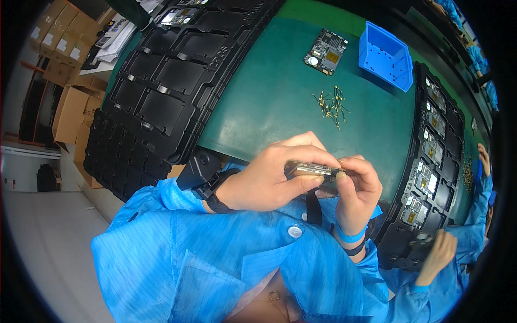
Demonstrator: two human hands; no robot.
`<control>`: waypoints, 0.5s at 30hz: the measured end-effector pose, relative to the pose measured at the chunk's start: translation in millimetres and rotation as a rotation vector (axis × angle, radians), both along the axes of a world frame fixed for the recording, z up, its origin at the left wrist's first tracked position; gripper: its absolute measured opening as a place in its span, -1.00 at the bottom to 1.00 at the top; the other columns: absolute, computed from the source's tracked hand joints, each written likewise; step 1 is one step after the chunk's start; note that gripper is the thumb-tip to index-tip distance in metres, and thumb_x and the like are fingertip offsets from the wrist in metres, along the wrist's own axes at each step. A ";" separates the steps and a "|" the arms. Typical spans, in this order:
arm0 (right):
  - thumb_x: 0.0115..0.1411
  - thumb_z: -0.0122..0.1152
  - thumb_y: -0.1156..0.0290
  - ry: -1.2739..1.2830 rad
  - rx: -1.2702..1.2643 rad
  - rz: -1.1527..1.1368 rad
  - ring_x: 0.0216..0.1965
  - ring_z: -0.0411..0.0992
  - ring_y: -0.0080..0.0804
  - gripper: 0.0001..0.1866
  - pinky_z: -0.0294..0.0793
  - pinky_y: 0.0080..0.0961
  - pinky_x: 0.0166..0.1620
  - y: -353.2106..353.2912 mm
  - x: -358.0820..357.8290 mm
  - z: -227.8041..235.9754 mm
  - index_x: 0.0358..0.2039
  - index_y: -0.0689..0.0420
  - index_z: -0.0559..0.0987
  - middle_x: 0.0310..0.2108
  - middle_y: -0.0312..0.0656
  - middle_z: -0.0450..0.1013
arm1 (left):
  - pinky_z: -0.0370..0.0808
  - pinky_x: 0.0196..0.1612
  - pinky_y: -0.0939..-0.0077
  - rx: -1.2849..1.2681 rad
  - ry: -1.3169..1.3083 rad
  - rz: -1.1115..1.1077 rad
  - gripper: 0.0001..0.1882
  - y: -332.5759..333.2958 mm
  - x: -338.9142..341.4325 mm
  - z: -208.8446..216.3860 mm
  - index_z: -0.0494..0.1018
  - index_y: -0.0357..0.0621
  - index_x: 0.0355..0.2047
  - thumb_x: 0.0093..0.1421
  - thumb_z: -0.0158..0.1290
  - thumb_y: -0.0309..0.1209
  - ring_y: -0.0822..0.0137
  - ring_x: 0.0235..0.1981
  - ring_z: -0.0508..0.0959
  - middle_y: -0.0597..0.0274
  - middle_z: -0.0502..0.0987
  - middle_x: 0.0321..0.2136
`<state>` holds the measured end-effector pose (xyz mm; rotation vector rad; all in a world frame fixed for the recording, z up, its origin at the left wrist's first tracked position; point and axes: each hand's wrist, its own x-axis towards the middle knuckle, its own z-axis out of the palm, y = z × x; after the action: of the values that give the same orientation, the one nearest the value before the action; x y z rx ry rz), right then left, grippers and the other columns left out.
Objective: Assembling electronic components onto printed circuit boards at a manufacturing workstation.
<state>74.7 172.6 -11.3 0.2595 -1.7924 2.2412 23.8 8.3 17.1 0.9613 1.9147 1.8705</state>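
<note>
A small circuit board (308,169) is held up edge-on in front of my chest. My left hand (261,177) grips it between the thumb below and the fingers above. At the board's right end, my right hand (358,188) has thumb and fingertips pinched together; whatever lies between them is too small to make out. Beyond my hands, a loose pile of short black cables with gold-coloured ends (333,106) lies on the green mat (258,102). Farther back rests a second circuit board (326,52), flat, with a round white part at one corner.
An open blue bin (383,76) stands at the back right. Stacked black trays (172,72) flank the mat on the left; another black tray (442,195) holding several boards lies on the right. A co-worker's blurred hand (440,252) reaches near that tray. Cardboard boxes (64,32) stand far left.
</note>
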 end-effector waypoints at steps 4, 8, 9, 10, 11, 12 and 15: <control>0.00 0.11 0.65 0.007 -0.045 0.027 -0.32 0.36 -0.50 -0.81 0.34 -0.65 -0.24 0.9 -0.9 -1.3 -0.31 0.31 0.46 -0.36 -0.17 0.37 | 0.31 -0.30 0.59 -0.002 0.002 0.010 -0.77 0.5 0.3 1.4 0.45 -0.30 -0.26 0.07 0.02 -0.44 0.38 -0.36 0.39 0.15 0.37 -0.39; 0.01 0.11 0.64 0.009 -0.041 0.025 -0.32 0.36 -0.50 -0.82 0.33 -0.65 -0.25 1.4 -0.9 -3.6 -0.31 0.31 0.46 -0.35 -0.16 0.37 | 0.31 -0.31 0.60 0.001 0.028 0.012 -0.77 1.1 0.5 0.1 0.45 -0.30 -0.26 0.06 0.02 -0.47 0.38 -0.37 0.39 0.15 0.37 -0.40; 0.00 0.12 0.64 0.004 -0.044 0.021 -0.33 0.36 -0.50 -0.82 0.33 -0.65 -0.26 1.0 -0.9 -3.1 -0.32 0.31 0.46 -0.36 -0.16 0.38 | 0.31 -0.31 0.60 0.004 0.030 0.008 -0.78 1.2 0.5 -0.1 0.45 -0.30 -0.27 0.06 0.02 -0.47 0.38 -0.37 0.39 0.15 0.37 -0.40; 0.00 0.12 0.63 -0.002 -0.047 0.018 -0.33 0.36 -0.50 -0.82 0.33 -0.65 -0.27 0.9 -0.8 -2.6 -0.32 0.31 0.47 -0.37 -0.16 0.38 | 0.31 -0.31 0.59 0.007 0.031 0.005 -0.78 1.3 0.6 -0.3 0.45 -0.29 -0.27 0.06 0.02 -0.47 0.38 -0.37 0.39 0.15 0.37 -0.40; 0.00 0.12 0.63 -0.002 -0.047 0.017 -0.33 0.36 -0.50 -0.82 0.33 -0.65 -0.27 1.3 -0.6 -2.3 -0.32 0.31 0.47 -0.37 -0.16 0.38 | 0.31 -0.31 0.59 0.007 0.031 0.004 -0.78 1.6 0.8 -0.5 0.45 -0.29 -0.27 0.06 0.02 -0.47 0.38 -0.37 0.39 0.15 0.37 -0.40; -0.01 0.13 0.63 0.005 -0.013 0.000 -0.35 0.37 -0.49 -0.83 0.34 -0.64 -0.29 2.0 -0.5 -1.9 -0.34 0.31 0.48 -0.39 -0.15 0.39 | 0.31 -0.31 0.59 0.010 0.030 0.001 -0.78 1.9 1.1 -0.8 0.45 -0.29 -0.27 0.06 0.02 -0.47 0.37 -0.36 0.39 0.15 0.37 -0.40; -0.03 0.16 0.62 0.018 0.048 -0.029 -0.38 0.38 -0.47 -0.84 0.35 -0.63 -0.31 3.2 -1.8 -2.5 -0.36 0.30 0.50 -0.42 -0.14 0.42 | 0.31 -0.30 0.58 0.009 0.019 -0.005 -0.77 1.0 1.2 0.2 0.44 -0.30 -0.26 0.06 0.02 -0.46 0.36 -0.36 0.39 0.15 0.38 -0.39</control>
<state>73.0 175.9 -13.8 0.2608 -1.8307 2.1720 24.9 9.4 17.4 0.9889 1.9144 1.8746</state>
